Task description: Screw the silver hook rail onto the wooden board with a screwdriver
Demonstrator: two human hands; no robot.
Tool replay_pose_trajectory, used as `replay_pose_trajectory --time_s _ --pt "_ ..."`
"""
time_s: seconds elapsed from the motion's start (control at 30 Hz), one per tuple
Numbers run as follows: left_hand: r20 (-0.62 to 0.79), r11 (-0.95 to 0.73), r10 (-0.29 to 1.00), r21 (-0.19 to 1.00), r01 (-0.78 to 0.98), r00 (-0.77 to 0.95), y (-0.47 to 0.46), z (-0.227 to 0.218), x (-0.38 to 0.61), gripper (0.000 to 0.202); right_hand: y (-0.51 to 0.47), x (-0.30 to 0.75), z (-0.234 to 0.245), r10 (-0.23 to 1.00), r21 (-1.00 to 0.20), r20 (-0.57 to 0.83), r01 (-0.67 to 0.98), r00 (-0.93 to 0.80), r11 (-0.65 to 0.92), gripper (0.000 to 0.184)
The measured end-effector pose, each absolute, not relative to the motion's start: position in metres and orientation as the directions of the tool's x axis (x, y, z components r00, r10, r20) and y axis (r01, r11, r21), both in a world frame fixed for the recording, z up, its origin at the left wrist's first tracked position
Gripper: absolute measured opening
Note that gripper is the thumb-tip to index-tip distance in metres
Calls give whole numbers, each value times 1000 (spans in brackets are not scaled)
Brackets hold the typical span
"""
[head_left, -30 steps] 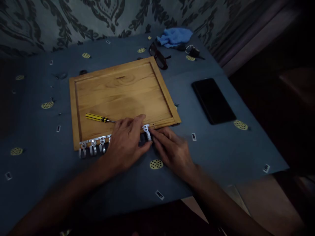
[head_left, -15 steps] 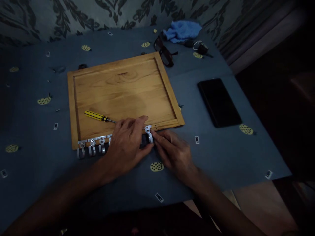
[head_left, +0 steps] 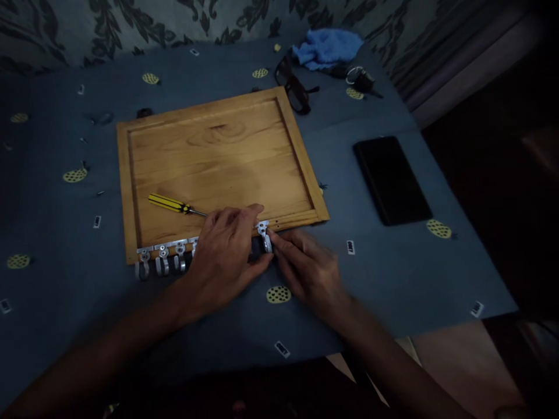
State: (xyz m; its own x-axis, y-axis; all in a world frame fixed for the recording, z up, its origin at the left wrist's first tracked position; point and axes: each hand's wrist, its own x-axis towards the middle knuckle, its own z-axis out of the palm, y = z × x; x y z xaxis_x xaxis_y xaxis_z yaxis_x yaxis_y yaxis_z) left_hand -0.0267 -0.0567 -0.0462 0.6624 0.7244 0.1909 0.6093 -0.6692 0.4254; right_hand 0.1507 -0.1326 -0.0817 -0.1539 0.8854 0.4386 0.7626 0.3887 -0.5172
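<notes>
A framed wooden board (head_left: 218,163) lies flat, with a metal hook rail (head_left: 163,251) along its near edge. Several silver hooks curve off the rail towards me. My left hand (head_left: 225,256) lies over the rail's middle, fingers bent over the board's edge and thumb below, hiding some hooks. With thumb and forefinger, my right hand (head_left: 308,265) pinches the rail's right end hook (head_left: 265,237). A screwdriver (head_left: 169,203) with a yellow and black handle rests on the board, its tip out of sight behind my left hand.
Right of the board lies a black phone-like slab (head_left: 392,180). Sunglasses (head_left: 297,93), a blue cloth (head_left: 327,49) and keys (head_left: 361,79) are at the far right. Small screws (head_left: 100,192) lie on the left. The patterned tablecloth (head_left: 393,279) ends at the table's right edge.
The view has shifted slightly, so the far objects sit a little higher. Both hands keep the same place on the rail.
</notes>
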Motion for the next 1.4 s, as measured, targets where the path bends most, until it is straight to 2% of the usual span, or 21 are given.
replay_pose_trajectory --time_s 0.47,1.07,1.4 --pt "223 -683 717 419 599 661 -57 -48 -28 61 -132 150 -81 877 -507 453 763 -159 401 49" --pt "213 -682 710 445 581 671 -58 -49 -29 53 -134 149 -83 896 -529 425 767 -130 362 45" --pt "214 -684 710 436 585 671 -57 -48 -29 50 -132 147 -80 882 -497 450 781 -141 378 44"
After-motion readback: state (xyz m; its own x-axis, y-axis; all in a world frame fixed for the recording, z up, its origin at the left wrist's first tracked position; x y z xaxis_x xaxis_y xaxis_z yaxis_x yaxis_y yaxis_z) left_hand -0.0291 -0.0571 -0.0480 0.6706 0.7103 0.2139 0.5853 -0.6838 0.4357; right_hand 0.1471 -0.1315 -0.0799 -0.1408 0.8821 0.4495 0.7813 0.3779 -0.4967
